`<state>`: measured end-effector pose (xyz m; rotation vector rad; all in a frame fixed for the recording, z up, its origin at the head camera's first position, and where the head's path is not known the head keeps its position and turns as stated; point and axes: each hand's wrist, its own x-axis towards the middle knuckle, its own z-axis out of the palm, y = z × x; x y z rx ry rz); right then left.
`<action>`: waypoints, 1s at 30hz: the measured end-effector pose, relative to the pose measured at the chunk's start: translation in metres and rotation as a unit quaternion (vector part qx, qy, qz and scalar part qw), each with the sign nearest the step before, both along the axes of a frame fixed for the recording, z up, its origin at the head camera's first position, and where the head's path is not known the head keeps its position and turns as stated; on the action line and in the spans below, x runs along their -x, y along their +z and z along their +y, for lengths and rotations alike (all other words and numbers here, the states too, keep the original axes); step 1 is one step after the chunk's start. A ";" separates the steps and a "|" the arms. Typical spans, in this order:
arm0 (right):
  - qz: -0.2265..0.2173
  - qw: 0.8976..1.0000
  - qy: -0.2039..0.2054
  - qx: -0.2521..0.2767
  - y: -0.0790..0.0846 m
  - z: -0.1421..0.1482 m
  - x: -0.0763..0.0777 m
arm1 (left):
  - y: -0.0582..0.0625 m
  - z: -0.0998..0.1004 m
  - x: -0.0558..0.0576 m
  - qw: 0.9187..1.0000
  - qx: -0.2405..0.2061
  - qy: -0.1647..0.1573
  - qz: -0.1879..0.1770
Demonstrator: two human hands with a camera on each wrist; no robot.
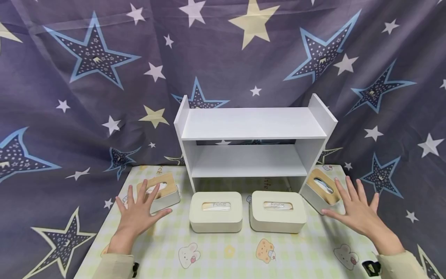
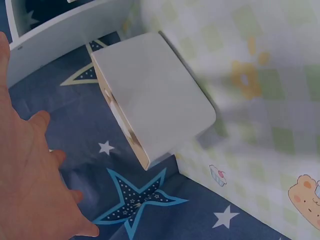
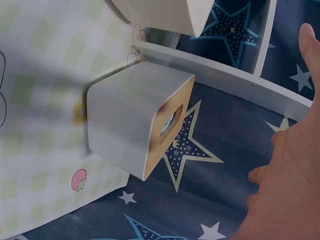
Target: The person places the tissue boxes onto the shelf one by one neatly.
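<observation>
My left hand (image 1: 136,215) is spread with straight fingers over the near side of a tissue box with a wooden lid (image 1: 168,186). In the left wrist view a gap shows between that hand (image 2: 30,170) and the white-sided box (image 2: 150,90). On the other side, my right hand (image 1: 360,211) is spread beside a second wooden-lidded tissue box (image 1: 322,186), which stands at an angle. The right wrist view shows this box (image 3: 120,115) apart from the hand (image 3: 290,180). Between the hands sit two cream tissue boxes, one left (image 1: 216,223) and one right (image 1: 278,223), with "Face" packs showing through their slots.
A white two-tier shelf (image 1: 254,124) stands behind the cream boxes, close to the right wooden-lidded box. A green checked cloth with cartoon animals (image 1: 230,267) covers the table. Dark star-print fabric (image 1: 223,58) hangs behind and at both sides.
</observation>
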<state>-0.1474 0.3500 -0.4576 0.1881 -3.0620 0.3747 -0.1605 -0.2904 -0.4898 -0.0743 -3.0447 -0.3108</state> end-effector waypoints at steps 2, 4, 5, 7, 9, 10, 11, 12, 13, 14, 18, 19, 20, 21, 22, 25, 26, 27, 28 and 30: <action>0.003 1.000 0.003 0.003 -0.001 -0.003 0.000 | 0.000 0.002 0.000 1.000 0.000 -0.001 0.002; 0.008 1.000 0.007 0.007 -0.001 -0.005 0.000 | 0.000 0.004 -0.001 1.000 0.001 -0.001 0.006; 0.009 1.000 0.009 0.009 -0.001 -0.006 0.000 | 0.000 0.005 -0.001 1.000 0.001 -0.002 0.007; 0.010 1.000 0.013 0.014 -0.002 -0.008 -0.001 | -0.001 0.008 -0.002 1.000 0.001 -0.003 0.011; 0.010 1.000 0.016 0.015 -0.002 -0.011 -0.001 | -0.001 0.010 -0.003 1.000 -0.002 -0.004 0.017; 0.010 1.000 0.018 0.017 -0.001 -0.013 -0.001 | -0.002 0.011 -0.003 1.000 -0.004 -0.006 0.020; 0.010 1.000 0.020 0.018 -0.001 -0.015 -0.001 | -0.003 0.012 -0.003 1.000 -0.005 -0.007 0.022; 0.010 1.000 0.022 0.020 -0.001 -0.017 -0.002 | -0.003 0.013 -0.003 1.000 -0.008 -0.009 0.026; 0.011 0.999 0.024 0.020 -0.001 -0.019 -0.002 | -0.004 0.014 -0.004 1.000 -0.010 -0.010 0.028; 0.011 0.999 0.026 0.022 -0.001 -0.020 -0.001 | -0.004 0.014 -0.004 0.999 -0.012 -0.011 0.030; 0.009 0.999 0.029 0.023 -0.003 -0.028 -0.001 | -0.006 0.019 -0.006 0.999 -0.011 -0.015 0.031; 0.008 0.999 0.029 0.024 -0.004 -0.030 -0.001 | -0.006 0.020 -0.006 0.999 -0.008 -0.014 0.029; 0.007 0.999 0.030 0.025 -0.004 -0.031 -0.001 | -0.006 0.021 -0.007 0.999 -0.007 -0.015 0.028; 0.008 0.999 0.031 0.026 -0.005 -0.033 -0.001 | -0.007 0.022 -0.007 1.000 -0.003 -0.015 0.026; 0.010 0.999 0.032 0.028 -0.005 -0.035 -0.001 | -0.007 0.024 -0.007 1.000 -0.001 -0.015 0.024; 0.018 0.998 0.038 0.038 -0.007 -0.041 -0.002 | -0.010 0.028 -0.008 1.000 0.000 -0.018 0.021; 0.021 0.998 0.040 0.041 -0.008 -0.043 -0.002 | -0.011 0.029 -0.008 1.000 -0.001 -0.019 0.022; 0.022 0.998 0.042 0.043 -0.008 -0.045 -0.003 | -0.012 0.030 -0.009 1.000 -0.002 -0.020 0.024; 0.022 0.998 0.043 0.043 -0.008 -0.047 -0.003 | -0.013 0.032 -0.009 0.999 -0.002 -0.022 0.026; 0.017 0.998 0.044 0.044 -0.009 -0.052 -0.002 | -0.016 0.035 -0.009 0.999 -0.003 -0.025 0.030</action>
